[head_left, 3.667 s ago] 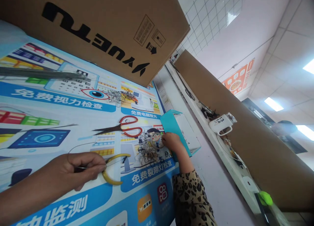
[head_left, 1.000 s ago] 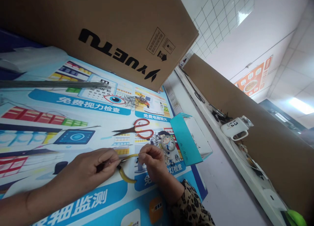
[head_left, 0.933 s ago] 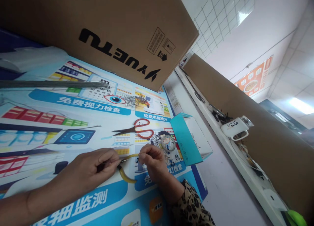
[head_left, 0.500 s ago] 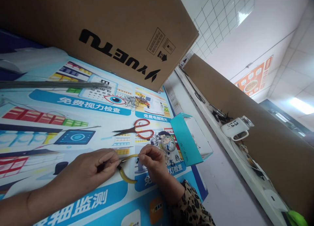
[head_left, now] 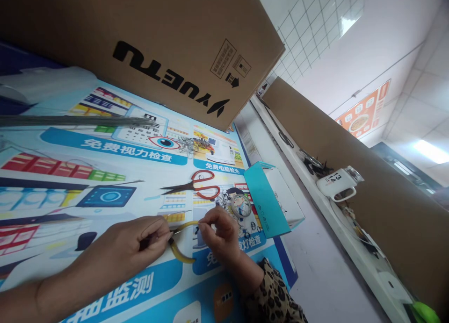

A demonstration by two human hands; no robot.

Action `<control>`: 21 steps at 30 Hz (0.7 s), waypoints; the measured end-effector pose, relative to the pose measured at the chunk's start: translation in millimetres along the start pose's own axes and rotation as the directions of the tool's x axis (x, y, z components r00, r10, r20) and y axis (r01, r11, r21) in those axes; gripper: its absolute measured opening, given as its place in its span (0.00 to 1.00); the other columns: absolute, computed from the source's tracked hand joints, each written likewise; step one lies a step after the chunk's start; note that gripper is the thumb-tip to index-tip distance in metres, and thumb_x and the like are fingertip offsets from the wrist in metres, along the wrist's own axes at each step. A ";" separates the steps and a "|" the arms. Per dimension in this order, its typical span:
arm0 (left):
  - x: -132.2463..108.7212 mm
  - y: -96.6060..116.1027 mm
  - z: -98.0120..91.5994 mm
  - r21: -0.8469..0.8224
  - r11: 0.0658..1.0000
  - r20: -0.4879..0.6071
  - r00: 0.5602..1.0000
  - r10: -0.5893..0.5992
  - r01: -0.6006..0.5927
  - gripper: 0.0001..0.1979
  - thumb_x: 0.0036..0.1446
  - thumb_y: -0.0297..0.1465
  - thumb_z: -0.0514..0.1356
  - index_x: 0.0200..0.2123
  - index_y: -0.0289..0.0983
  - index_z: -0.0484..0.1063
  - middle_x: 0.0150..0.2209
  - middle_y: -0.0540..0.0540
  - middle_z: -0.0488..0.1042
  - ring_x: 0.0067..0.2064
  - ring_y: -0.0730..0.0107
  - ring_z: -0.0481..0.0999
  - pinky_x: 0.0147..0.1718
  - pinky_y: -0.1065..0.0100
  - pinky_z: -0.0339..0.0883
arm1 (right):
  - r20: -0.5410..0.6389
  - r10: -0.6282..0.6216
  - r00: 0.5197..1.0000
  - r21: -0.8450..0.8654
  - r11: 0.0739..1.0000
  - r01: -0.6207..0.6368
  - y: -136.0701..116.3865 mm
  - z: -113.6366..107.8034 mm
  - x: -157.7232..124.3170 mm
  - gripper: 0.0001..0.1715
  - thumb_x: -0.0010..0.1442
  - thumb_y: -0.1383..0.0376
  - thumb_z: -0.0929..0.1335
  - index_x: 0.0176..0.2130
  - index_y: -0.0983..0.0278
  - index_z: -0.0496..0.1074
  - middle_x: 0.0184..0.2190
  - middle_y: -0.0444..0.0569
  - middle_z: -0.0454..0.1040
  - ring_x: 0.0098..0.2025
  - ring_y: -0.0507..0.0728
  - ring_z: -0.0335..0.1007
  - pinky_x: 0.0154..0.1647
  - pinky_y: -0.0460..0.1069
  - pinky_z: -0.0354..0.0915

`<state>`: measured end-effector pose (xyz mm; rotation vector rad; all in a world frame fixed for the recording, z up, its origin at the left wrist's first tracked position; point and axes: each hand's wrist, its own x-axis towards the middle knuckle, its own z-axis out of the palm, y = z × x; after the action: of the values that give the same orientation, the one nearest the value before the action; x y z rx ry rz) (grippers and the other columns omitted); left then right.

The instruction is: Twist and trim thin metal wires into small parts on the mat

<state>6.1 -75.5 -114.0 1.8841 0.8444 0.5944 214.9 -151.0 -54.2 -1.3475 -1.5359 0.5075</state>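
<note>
My left hand (head_left: 149, 239) is closed, thumb and fingers pressed together on something too small to make out. Beside its fingertips lies a pair of yellow-handled pliers (head_left: 181, 254), the jaws hidden by the hand. To the right, my right hand (head_left: 220, 232) holds thumb and forefinger in a pinch at the tip of the upper plier handle; what is between them cannot be made out. Beyond the hands lie open scissors (head_left: 196, 186) with red handles. A small round clear-rimmed container (head_left: 240, 205) sits near my right hand, among dark wire loops.
Long thin wires (head_left: 77, 121) lie in a bundle at the left. A heap of wire scraps (head_left: 191, 145) is near the large cardboard box (head_left: 168, 47). A teal-and-white box (head_left: 268, 199) stands at the table's right edge. A white mug (head_left: 336, 183) is on the ledge.
My left hand has shifted very slightly downward. My right hand has turned a little, still pinched. The pliers and scissors stay where they were.
</note>
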 end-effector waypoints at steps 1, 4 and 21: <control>-0.2 1.4 -0.2 0.030 1.000 -0.006 1.000 -0.004 0.005 0.11 0.56 0.39 0.55 0.25 0.40 0.66 0.21 0.54 0.69 0.25 0.71 0.63 0.27 0.68 0.50 | -0.009 -0.021 1.000 -0.034 0.999 0.020 -0.3 0.4 0.0 0.08 0.59 0.65 0.71 0.28 0.60 0.73 0.25 0.44 0.70 0.30 0.55 0.66 0.35 0.52 0.64; -1.1 6.1 -1.3 0.088 0.996 -0.013 1.000 -0.013 0.014 0.12 0.55 0.40 0.54 0.24 0.40 0.65 0.22 0.53 0.70 0.26 0.71 0.64 0.27 0.68 0.52 | -0.039 -0.076 0.996 -0.123 0.990 0.071 -0.1 2.7 -0.5 0.06 0.58 0.67 0.71 0.29 0.59 0.73 0.26 0.45 0.71 0.29 0.55 0.67 0.33 0.52 0.65; -5.7 12.4 6.1 -0.045 0.984 0.053 0.984 -0.168 0.171 0.16 0.57 0.44 0.53 0.23 0.41 0.58 0.23 0.53 0.62 0.28 0.68 0.61 0.29 0.68 0.52 | -0.083 -0.243 0.966 -0.248 0.944 0.216 0.9 7.7 -5.2 0.07 0.60 0.72 0.70 0.34 0.59 0.74 0.29 0.46 0.72 0.29 0.54 0.69 0.30 0.49 0.68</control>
<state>10.4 -87.1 -105.6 1.7542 0.9388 0.4579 208.2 -153.2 -60.2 -1.3270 -1.6720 0.1013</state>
